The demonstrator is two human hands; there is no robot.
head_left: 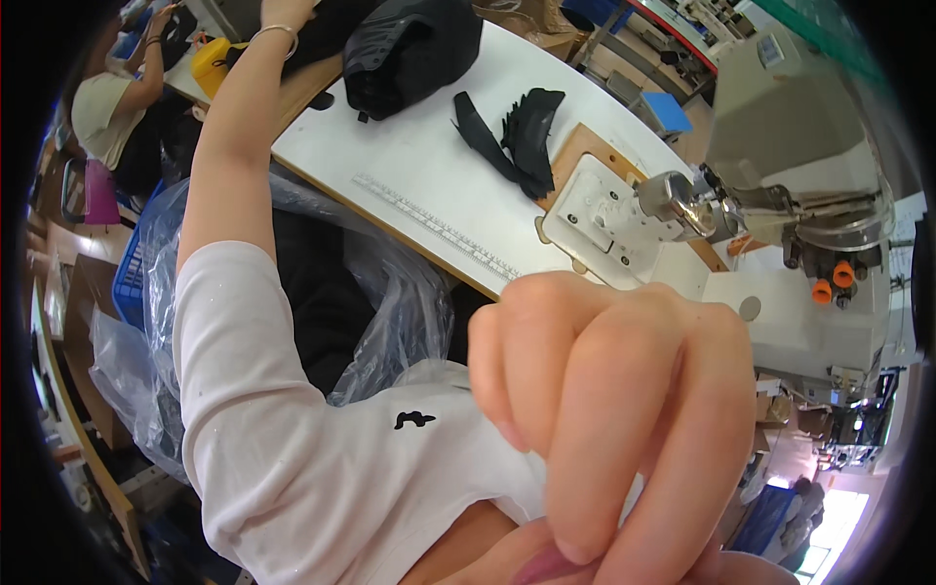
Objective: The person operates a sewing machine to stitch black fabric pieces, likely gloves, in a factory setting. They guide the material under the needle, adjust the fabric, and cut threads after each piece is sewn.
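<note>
Very near the camera, my right hand (614, 380) shows its back, with the fingers bent and pressed together. Its palm side is hidden, so whatever it may hold cannot be seen. My left arm stretches to the far left, and my left hand (289, 12), with a bracelet at the wrist, is cut by the upper edge. Dark fabric (336, 29) lies beside that hand; whether it grips the fabric is not visible. A black sewn bag-like piece (414, 57) rests on the white tabletop (390, 161). Black fabric strips (531, 136) lie near the sewing machine's plate (604, 210).
The sewing machine head (790, 127) rises at the right. A printed ruler scale (434, 224) runs along the table's near edge. Clear plastic sheeting (390, 292) hangs below, beside a blue crate (132, 273). Another person (112, 122) works at far left, near a yellow container (209, 66).
</note>
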